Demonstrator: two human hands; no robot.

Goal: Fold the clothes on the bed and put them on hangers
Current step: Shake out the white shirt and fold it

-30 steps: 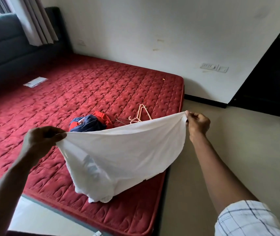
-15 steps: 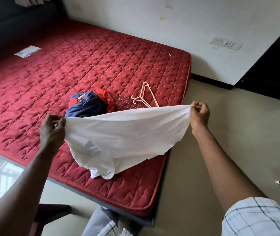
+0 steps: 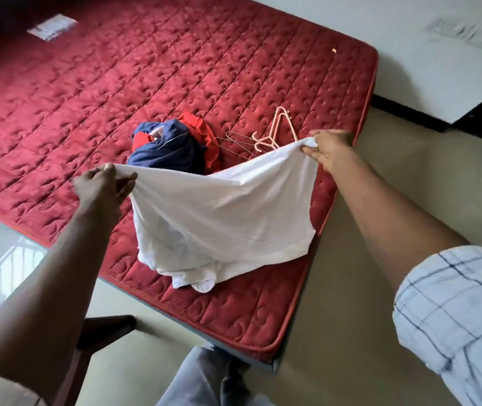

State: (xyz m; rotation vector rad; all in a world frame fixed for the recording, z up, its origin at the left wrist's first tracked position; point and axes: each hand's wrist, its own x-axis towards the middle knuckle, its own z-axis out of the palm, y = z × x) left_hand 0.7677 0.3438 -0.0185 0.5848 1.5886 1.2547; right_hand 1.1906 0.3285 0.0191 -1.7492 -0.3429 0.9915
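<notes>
A white garment [image 3: 222,212] hangs spread between my two hands above the near corner of the red quilted mattress [image 3: 87,106]. My left hand [image 3: 102,186] pinches its left edge and my right hand [image 3: 327,146] pinches its right edge. The garment's lower end lies bunched on the mattress. Behind it sits a heap of navy and red clothes [image 3: 172,145]. Pink plastic hangers [image 3: 278,131] and thin wire hangers [image 3: 237,142] lie just to the right of that heap, partly hidden by the white cloth.
A white paper [image 3: 52,26] lies far back on the mattress. A beige floor [image 3: 409,177] runs along the mattress's right side, with a white wall [image 3: 395,54] beyond. A dark wooden piece of furniture [image 3: 99,332] stands at the lower left beside my legs [image 3: 210,376].
The view has tilted down and closer to the bed. Both hands have lowered the white garment, so more of it now rests bunched on the mattress.
</notes>
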